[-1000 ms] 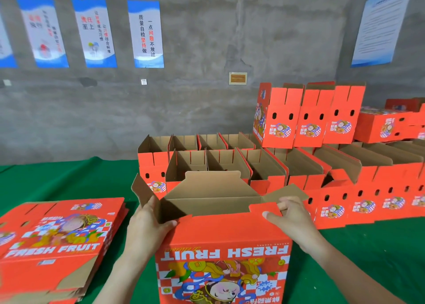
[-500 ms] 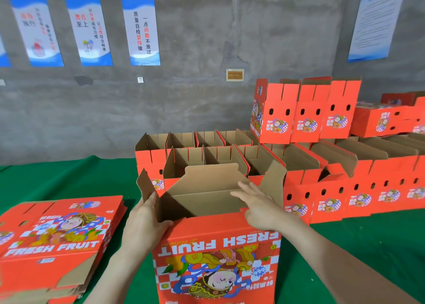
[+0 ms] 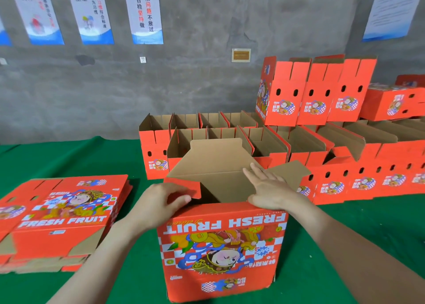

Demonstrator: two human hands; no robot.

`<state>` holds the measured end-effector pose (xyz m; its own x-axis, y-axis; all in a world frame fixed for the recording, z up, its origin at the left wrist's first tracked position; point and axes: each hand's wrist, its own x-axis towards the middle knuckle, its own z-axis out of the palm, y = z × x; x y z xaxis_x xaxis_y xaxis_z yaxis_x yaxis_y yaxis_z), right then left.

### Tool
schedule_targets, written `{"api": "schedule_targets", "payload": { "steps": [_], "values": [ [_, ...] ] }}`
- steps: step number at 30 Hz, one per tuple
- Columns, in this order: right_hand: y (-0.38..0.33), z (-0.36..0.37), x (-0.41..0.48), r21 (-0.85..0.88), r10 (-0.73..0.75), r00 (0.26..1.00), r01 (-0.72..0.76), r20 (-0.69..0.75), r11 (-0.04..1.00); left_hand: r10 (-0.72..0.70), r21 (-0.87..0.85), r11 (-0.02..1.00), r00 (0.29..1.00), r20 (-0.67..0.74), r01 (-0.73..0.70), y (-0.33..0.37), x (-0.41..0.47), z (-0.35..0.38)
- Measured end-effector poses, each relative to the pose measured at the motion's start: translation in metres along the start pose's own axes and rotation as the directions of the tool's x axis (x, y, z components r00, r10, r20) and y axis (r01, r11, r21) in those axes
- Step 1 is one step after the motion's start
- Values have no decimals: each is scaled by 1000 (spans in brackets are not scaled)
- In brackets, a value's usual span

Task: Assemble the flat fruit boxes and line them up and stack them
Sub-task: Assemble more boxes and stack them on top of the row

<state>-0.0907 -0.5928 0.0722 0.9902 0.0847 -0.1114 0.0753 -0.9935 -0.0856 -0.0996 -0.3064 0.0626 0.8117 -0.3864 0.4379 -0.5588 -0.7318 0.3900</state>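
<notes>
Left flap now folded inward, pinched in fingers of left hand; right hand flat, fingers straight. Box upright, opening up, long axis left-right.

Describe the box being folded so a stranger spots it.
On the green table, open red boxes line the back. One box stands nearest the camera. Only it has the left hand and right hand on its flaps, and upside-down print.

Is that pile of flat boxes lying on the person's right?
No, the pile of flat boxes lies on the green cloth left of the upright box being folded.
</notes>
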Motion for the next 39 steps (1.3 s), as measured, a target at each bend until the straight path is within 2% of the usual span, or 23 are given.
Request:
{"api": "schedule_targets", "payload": {
  "steps": [2,4,6,7,9,11,13,14,15,17,19,20,24,26,30,35,39],
  "values": [
    [0,0,-1,-6,-2,1000,2,0,1000,-32,13,999,999,-17,32,0,10,-1],
    [-1,1,-3,-10,-1,1000,1,-4,1000,-114,114,987,993,-29,116,-2,23,4],
    [0,1,-6,-29,6,1000,-7,-20,1000,-250,295,928,967,39,228,-5,33,14],
    [1,2,-9,-33,19,999,-20,-46,999,-299,318,912,951,83,259,-7,36,17],
    [7,6,-13,-14,49,979,-53,-197,998,-339,170,935,924,176,311,-13,40,20],
    [15,10,-18,60,80,877,-59,-474,996,-325,3,943,917,233,334,-21,44,18],
    [26,15,-22,253,181,709,-3,-682,967,-319,-7,944,918,235,330,-24,45,16],
    [31,17,-23,388,263,653,51,-710,920,-314,1,947,920,235,322,-24,46,16],
    [36,18,-23,523,342,640,110,-688,845,-306,8,950,922,236,313,-24,46,16],
    [43,20,-23,725,411,707,210,-576,656,-293,11,954,927,233,298,-25,46,17],
    [42,20,-26,820,341,798,303,-497,485,-290,21,956,929,230,293,-26,48,17],
    [40,21,-30,803,278,812,340,-513,489,-296,38,955,928,228,295,-27,48,17],
    [29,25,-41,483,50,744,380,-667,789,-293,34,955,926,239,293,-32,47,15],
    [27,28,-42,356,-24,731,360,-682,862,-265,-7,961,933,244,275,-36,46,14],
    [28,29,-43,318,-62,740,361,-670,877,-202,-104,969,958,205,226,-31,45,16],
    [30,28,-38,348,-9,742,325,-670,879,-113,-194,975,994,4,112,-26,42,14],
    [30,30,-36,349,11,720,324,-694,879,-177,-199,965,984,-23,169,-21,37,11]
  ]
}}
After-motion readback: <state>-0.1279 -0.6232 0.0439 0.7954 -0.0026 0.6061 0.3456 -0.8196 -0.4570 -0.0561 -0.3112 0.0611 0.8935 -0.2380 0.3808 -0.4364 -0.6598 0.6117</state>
